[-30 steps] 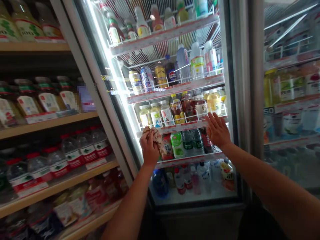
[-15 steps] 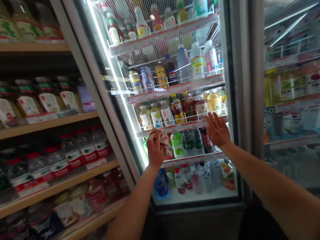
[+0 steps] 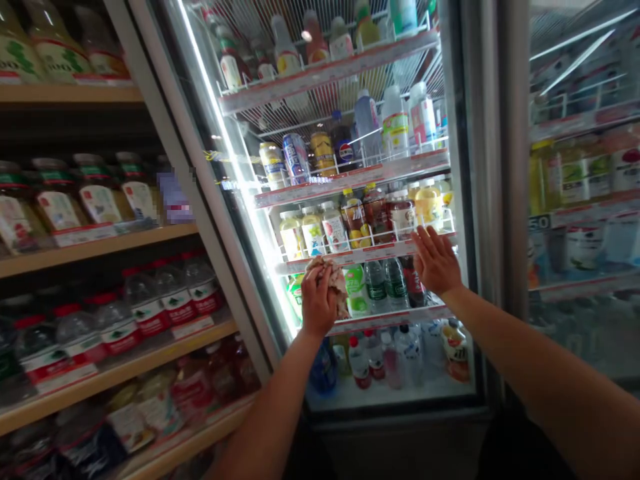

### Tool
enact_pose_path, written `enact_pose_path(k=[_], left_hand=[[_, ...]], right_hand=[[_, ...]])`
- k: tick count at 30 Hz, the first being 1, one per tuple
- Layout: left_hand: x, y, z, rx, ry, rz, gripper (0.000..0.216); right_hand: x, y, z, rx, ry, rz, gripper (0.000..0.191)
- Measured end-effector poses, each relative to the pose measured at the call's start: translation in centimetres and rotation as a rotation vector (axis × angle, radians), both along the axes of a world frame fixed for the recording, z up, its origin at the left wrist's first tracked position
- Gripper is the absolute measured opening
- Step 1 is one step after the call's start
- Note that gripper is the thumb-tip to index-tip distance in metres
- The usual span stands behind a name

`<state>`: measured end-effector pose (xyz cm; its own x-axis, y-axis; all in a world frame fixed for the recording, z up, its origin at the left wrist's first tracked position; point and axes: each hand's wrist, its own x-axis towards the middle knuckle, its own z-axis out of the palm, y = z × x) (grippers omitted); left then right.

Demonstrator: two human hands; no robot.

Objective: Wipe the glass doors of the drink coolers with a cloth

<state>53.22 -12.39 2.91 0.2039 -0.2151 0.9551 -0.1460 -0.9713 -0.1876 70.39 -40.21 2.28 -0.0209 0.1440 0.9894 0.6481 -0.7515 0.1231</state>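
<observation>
My left hand (image 3: 319, 301) is closed on a crumpled pale cloth (image 3: 334, 279) and presses it against the glass door (image 3: 465, 167) of a lit drinks fridge, in front of the second shelf from the bottom. My right hand (image 3: 436, 261) lies flat and open on the same glass, fingers spread, near the door's right frame. Behind the glass stand rows of bottles (image 3: 380, 283) and cans (image 3: 296, 157) on white wire shelves.
Open wooden shelves (image 3: 125, 243) at the left hold water bottles (image 3: 170, 293) and jars. A second fridge door (image 3: 580, 200) stands at the right. The fridge's grey base (image 3: 400, 433) is below my arms.
My left hand has slid the cloth to the right across the glass, from the door's left edge toward the middle. My right hand has stayed in place.
</observation>
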Motion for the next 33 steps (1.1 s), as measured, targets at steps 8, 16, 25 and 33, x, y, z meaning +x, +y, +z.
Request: enact_pose_path(k=[8, 16, 25, 33], left_hand=[[0.5, -0.6, -0.9, 0.015, 0.011, 0.057, 0.064], [0.4, -0.5, -0.8, 0.024, 0.002, 0.031, 0.055], [0.6, -0.3, -0.6, 0.055, 0.021, 0.01, 0.048], [0.2, -1.3, -2.6, 0.138, 0.131, 0.047, 0.067]], right_hand=[[-0.2, 0.0, 0.0, 0.005, -0.002, -0.003, 0.066], [0.0, 0.1, -0.1, 0.006, 0.039, 0.037, 0.064], [-0.1, 0.1, 0.0, 0.007, 0.022, 0.018, 0.065], [0.0, 0.1, -0.1, -0.003, 0.05, 0.004, 0.064]])
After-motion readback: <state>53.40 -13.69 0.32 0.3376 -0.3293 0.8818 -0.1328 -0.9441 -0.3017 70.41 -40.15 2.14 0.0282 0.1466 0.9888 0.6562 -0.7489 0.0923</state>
